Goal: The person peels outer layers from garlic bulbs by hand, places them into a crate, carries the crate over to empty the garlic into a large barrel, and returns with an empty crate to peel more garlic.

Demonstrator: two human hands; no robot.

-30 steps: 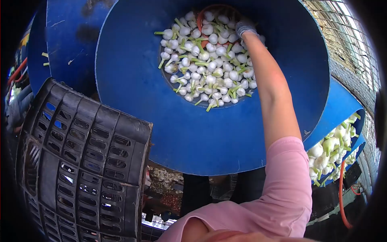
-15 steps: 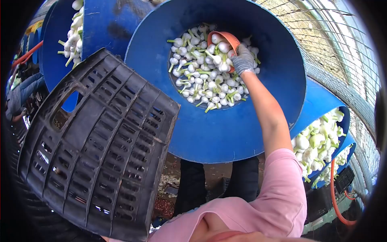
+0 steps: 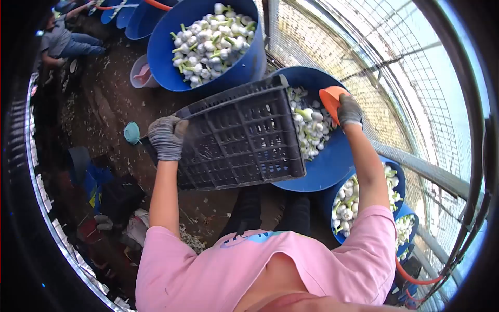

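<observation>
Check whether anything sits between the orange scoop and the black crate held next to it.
Nothing visible does. The right hand holds the orange scoop over the garlic in the blue barrel; the black crate, gripped by the left hand, has its rim right beside it.

Both arms stretched forward and away from the chest, bare from short pink sleeves down to grey knit gloves. Left hand at the end of a nearly straight forearm, fingers curled shut in a grip, back of the glove facing the camera. Right hand raised farther out, wrist slightly bent, gloved fingers closed in a grip.
</observation>
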